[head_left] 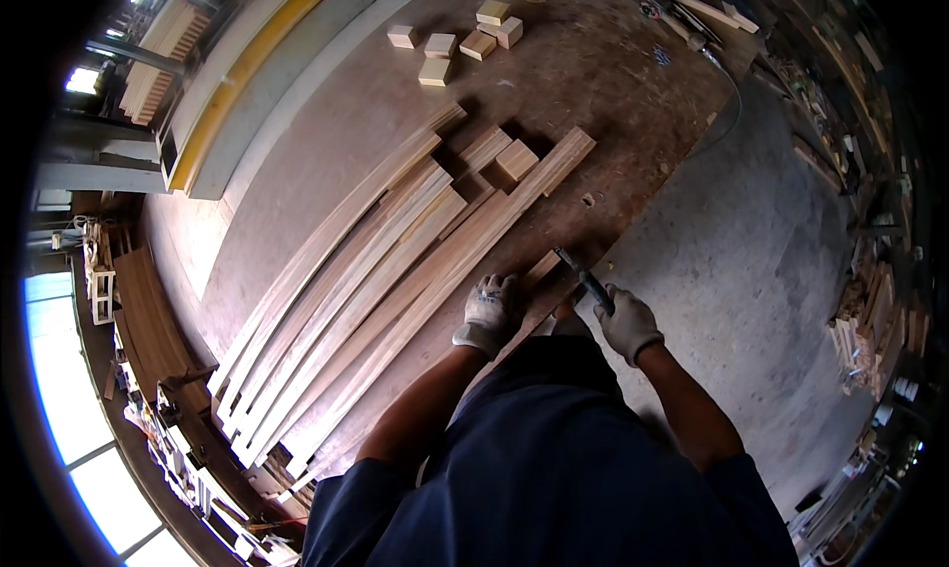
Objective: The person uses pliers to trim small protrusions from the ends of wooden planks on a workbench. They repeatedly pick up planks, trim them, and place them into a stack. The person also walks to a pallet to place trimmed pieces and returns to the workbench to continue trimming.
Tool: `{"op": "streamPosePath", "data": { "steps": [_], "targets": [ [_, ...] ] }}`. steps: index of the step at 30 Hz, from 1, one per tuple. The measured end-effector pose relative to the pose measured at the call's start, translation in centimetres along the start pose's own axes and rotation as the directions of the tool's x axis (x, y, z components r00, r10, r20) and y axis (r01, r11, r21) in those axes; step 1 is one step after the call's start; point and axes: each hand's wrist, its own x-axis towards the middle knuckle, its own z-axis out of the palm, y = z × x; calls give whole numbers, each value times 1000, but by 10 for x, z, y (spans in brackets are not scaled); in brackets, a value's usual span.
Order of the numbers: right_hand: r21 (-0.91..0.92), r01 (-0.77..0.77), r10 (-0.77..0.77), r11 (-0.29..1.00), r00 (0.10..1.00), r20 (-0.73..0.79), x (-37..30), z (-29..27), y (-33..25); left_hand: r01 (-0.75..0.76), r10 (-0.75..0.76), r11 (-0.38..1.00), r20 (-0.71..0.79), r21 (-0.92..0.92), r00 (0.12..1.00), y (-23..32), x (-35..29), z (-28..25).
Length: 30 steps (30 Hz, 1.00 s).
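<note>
My right hand (630, 326), in a pale work glove, is closed round the dark grip of a hammer (596, 288). The hammer's metal head is at the far end of a short wooden strip (541, 268) by the bench edge. My left hand (491, 312), gloved too, is curled over that strip, hiding part of it; its fingertips are partly out of sight. Just left of my left hand, a long wooden board (494, 233) lies at a slant, with several more long boards (371, 256) side by side beyond it. A small wood block (517, 159) sits near their far ends.
The brown work table (633, 112) ends in an edge on the right, above the grey concrete floor (732, 261). Several loose blocks (440, 45) lie at its far side. A corded power tool (674, 18) rests at the far right. Stacked wood scraps (872, 320) stand along the right.
</note>
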Motion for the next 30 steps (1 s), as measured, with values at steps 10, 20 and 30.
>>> {"op": "streamPosePath", "data": {
  "steps": [10, 20, 30],
  "targets": [
    [-130, 64, -84, 989, 985, -150, -6, 15, 3, -13, 13, 1000, -8, 17, 1000, -4, 1, 10],
    [308, -192, 114, 932, 960, 254, -4, 3, -9, -30, 30, 1000, -31, -4, 999, -5, 1, 11],
    [207, -180, 123, 962, 957, 261, -2, -24, -21, -41, 40, 999, -67, -3, 997, -3, 1, 10]
  ]
}}
